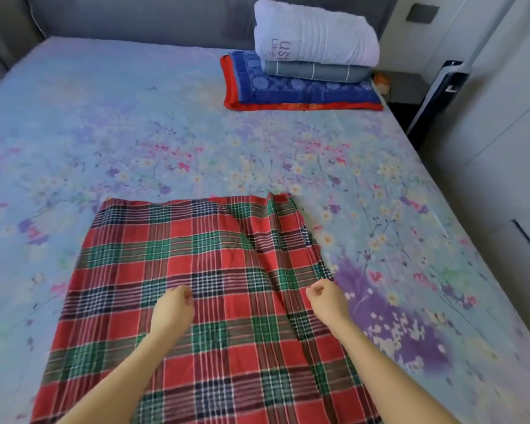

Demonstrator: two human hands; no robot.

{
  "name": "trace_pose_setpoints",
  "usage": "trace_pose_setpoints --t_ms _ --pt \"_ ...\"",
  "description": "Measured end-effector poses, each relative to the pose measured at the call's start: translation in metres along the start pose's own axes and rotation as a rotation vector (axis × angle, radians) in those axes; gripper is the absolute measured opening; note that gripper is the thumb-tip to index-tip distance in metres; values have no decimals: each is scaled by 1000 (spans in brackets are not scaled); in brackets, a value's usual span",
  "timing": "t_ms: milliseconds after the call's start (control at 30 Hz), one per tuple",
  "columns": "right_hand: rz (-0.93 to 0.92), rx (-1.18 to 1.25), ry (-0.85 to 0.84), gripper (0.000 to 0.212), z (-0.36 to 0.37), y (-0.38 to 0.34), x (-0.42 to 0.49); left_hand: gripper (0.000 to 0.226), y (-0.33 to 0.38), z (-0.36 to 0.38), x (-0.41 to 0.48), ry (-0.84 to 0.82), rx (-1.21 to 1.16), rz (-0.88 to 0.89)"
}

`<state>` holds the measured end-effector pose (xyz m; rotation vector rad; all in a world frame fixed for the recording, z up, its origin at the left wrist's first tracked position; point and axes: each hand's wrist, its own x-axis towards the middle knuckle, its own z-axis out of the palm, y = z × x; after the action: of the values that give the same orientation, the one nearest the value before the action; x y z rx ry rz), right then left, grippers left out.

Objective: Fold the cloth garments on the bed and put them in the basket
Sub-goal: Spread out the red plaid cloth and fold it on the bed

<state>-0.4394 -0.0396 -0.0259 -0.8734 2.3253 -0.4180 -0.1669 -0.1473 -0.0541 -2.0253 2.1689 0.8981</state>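
Both forearms reach up from the bottom edge of the frame over the plaid cloth (196, 301), a red, green and dark checked piece lying spread on the bed (135, 133), lower centre. Left hand (175, 304) sits mid-cloth with fingers curled under; whether it pinches fabric cannot be told. Right hand (326, 298) is at the cloth's right edge, fingers curled into a loose fist, seemingly holding nothing, though a pinch on the edge can't be ruled out. Cloth looks thin, soft and light, with shallow wrinkles along its right side; it would drape and slide on the sheet rather than hold shape. Best grabbed at corners or along an edge, two-handed. Upper right: stack of folded bedding (303, 65). No basket in view.
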Motion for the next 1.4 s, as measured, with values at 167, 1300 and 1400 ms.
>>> trace_pose_setpoints --t_ms 167,1300,1400 --pt "46 -21 103 36 21 -17 124 27 45 30 103 116 69 112" --pt "-535 -290 220 47 57 -55 211 40 112 27 230 -98 767 842" --pt "-377 -275 -336 61 88 -51 144 20 79 7 196 43 658 1021"
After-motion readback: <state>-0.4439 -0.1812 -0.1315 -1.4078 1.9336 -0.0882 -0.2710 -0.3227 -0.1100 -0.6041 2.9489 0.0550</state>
